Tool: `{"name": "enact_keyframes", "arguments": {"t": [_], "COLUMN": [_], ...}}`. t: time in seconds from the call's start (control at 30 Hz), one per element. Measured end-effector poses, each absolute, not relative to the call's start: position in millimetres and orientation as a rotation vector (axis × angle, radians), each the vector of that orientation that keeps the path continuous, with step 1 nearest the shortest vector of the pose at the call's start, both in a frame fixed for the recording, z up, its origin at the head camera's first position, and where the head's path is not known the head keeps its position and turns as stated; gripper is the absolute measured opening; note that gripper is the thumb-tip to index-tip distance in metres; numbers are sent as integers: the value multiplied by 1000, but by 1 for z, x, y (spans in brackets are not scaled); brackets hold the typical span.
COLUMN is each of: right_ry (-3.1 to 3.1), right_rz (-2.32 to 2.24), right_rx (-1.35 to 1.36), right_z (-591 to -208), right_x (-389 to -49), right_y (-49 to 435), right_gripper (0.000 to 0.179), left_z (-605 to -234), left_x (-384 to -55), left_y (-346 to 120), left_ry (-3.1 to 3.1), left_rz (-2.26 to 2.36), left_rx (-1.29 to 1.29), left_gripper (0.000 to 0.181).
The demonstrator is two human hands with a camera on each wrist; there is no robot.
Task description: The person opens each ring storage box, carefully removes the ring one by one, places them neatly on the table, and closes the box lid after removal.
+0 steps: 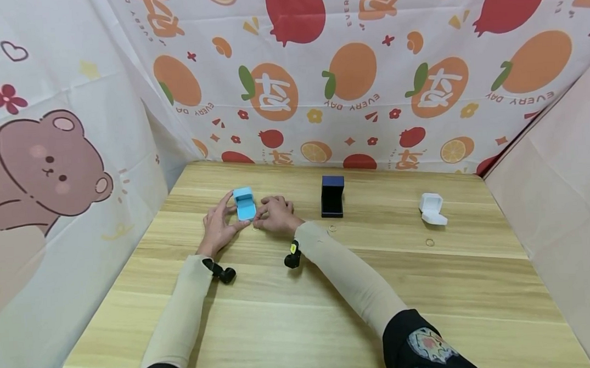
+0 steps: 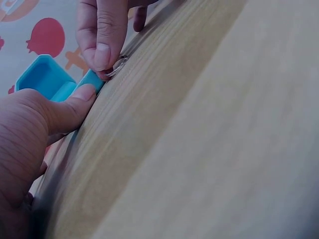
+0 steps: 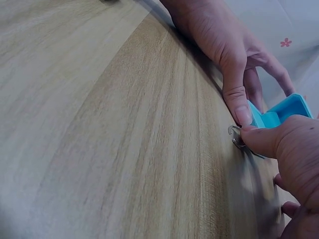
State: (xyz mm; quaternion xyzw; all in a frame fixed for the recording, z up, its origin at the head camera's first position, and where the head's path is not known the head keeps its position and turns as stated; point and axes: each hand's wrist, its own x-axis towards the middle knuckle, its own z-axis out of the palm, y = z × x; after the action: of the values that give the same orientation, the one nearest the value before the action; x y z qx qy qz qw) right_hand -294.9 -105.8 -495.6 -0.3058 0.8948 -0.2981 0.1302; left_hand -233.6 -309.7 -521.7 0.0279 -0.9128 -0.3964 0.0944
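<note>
A small light-blue ring box (image 1: 245, 209) stands with its lid up at the back left of the table. My left hand (image 1: 218, 227) grips it, the thumb at its front edge and a finger up by the lid. On the box's other side is my right hand (image 1: 278, 215), its thumb and finger pinching a thin metal ring (image 2: 119, 64). In the right wrist view the ring (image 3: 235, 137) sits low by the table, just in front of the box. The fingertips partly hide it.
A dark blue ring box (image 1: 332, 196) stands open mid-table, with a ring (image 1: 332, 228) in front. Farther right is an open white ring box (image 1: 432, 209), with another ring (image 1: 429, 242) before it. A fruit-print cloth (image 1: 300, 85) hangs behind the wooden table (image 1: 281, 327).
</note>
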Motion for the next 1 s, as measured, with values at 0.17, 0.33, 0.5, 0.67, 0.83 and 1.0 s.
{"name": "enact_keyframes", "arguments": {"t": [0.17, 0.33, 0.5, 0.67, 0.83, 1.0], "right_ry": [2605, 2600, 2571, 2552, 2540, 2530], "right_rz": [-862, -872, -937, -963, -975, -999], "right_rx": [-885, -879, -856, -853, -841, -833], "right_z": [-497, -499, -499, -496, -495, -495], "right_x": [-295, -297, -298, -298, -298, -299], "right_y": [-106, -106, -106, -104, -101, -99], "right_gripper": [13, 12, 12, 12, 12, 11], "left_z": [-524, -526, -526, -523, -524, -527], "left_x": [-234, -233, -231, -229, -228, -228], "left_y": [-311, -311, -311, -309, -309, -309], "left_ry": [-2713, -2717, -2709, -2695, -2710, -2707], "left_rz": [-1171, -1171, -1186, -1206, -1188, -1181], "left_rx": [91, 100, 105, 108, 109, 120], "left_gripper": [99, 102, 103, 100, 101, 100]}}
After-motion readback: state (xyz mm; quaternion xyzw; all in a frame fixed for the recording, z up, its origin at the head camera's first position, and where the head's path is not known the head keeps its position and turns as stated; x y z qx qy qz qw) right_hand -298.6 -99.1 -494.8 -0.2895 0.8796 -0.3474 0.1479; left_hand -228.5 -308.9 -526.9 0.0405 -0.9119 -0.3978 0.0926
